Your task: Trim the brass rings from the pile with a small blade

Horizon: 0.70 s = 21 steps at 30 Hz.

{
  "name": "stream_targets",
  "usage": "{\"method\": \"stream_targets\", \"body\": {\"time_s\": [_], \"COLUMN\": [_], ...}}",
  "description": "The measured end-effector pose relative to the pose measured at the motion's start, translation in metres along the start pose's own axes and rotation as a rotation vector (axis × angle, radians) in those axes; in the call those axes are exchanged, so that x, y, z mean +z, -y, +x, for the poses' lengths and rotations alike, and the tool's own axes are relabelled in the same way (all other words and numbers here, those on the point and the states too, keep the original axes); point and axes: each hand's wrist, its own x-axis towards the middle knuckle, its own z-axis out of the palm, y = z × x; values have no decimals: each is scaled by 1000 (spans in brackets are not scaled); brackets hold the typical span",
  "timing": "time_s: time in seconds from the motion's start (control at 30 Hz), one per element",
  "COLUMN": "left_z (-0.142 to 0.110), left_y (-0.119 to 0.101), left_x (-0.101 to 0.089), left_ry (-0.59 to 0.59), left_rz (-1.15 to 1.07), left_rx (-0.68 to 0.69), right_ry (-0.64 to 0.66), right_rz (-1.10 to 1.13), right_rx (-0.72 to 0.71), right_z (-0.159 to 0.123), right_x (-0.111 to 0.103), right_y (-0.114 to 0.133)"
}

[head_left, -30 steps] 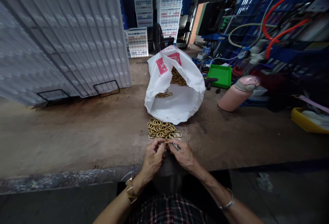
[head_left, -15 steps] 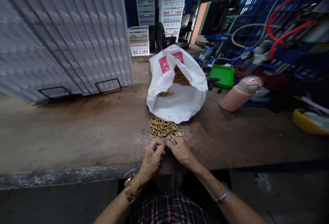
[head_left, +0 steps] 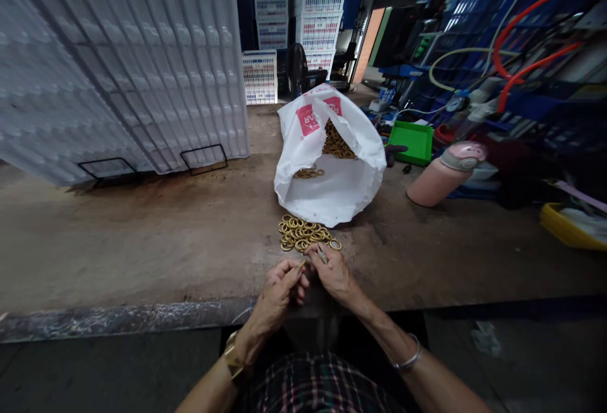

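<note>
Near the table's front edge, my left hand (head_left: 283, 286) pinches a small brass ring (head_left: 302, 264) between thumb and fingers, seen nearly edge-on. Close beside it on the right, my right hand (head_left: 334, 274) is closed around a small pointed metal tool (head_left: 322, 253); its exact kind is unclear. Just beyond both hands lies a loose pile of brass rings (head_left: 303, 234). Behind the pile a white woven sack (head_left: 327, 195) rests on its side, its torn mouth facing me. More brass rings (head_left: 337, 142) show inside it.
Clear ribbed plastic trays (head_left: 190, 65) stand upright at left, by black wire stands (head_left: 203, 159). On the right are a pink bottle (head_left: 439, 179), a green tray (head_left: 412, 142) and a yellow container (head_left: 573, 226). White crates (head_left: 322, 27) are stacked behind. A brown worktable (head_left: 156, 242) carries the work.
My left hand has turned and drawn slightly back, and the brass ring in its pinch now shows. My right hand has shifted a little, still with the metal tool. The view has moved slightly.
</note>
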Motion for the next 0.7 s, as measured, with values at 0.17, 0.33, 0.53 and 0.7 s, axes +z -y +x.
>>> {"method": "stream_targets", "body": {"time_s": [0.17,0.33,0.53,0.7], "left_z": [-2,0,-13,-23], "left_y": [-4,-4,-10,-16], "left_x": [5,6,6,7], "left_ry": [-97,-160,-109,1], "left_rz": [120,230,267,123], "left_rx": [54,91,121,44], "right_ry": [100,155,150,-67], "right_rz": [-366,-532,-678,-657], "right_rx": [-201,-216,-86,4], "right_z": [-9,-14,-10,1], "right_x": [3,7,4,-22], "right_y": [-9,-7,1,-14]}}
